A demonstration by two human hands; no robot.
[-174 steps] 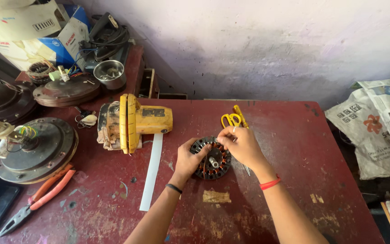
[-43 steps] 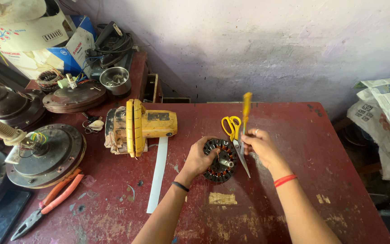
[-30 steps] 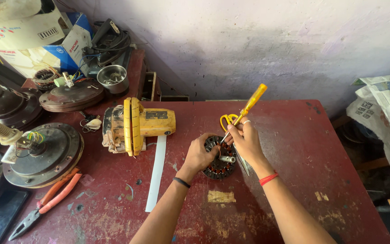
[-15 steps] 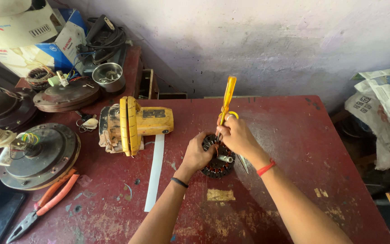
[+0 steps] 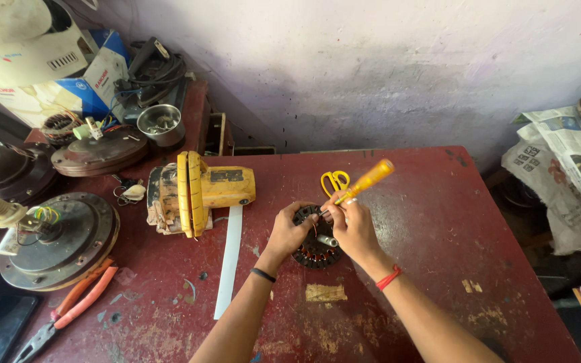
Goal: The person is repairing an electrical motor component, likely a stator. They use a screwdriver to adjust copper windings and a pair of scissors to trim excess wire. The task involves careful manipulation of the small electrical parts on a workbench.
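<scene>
Near the front edge of the red worktop, orange-handled pliers at the left. Mid-worktop, left hand clamped on the wound stator; right hand closed around a yellow-handled screwdriver, tip seemingly at the windings. Just behind, yellow scissors. Left of those, a yellow power tool above a white strip.
</scene>
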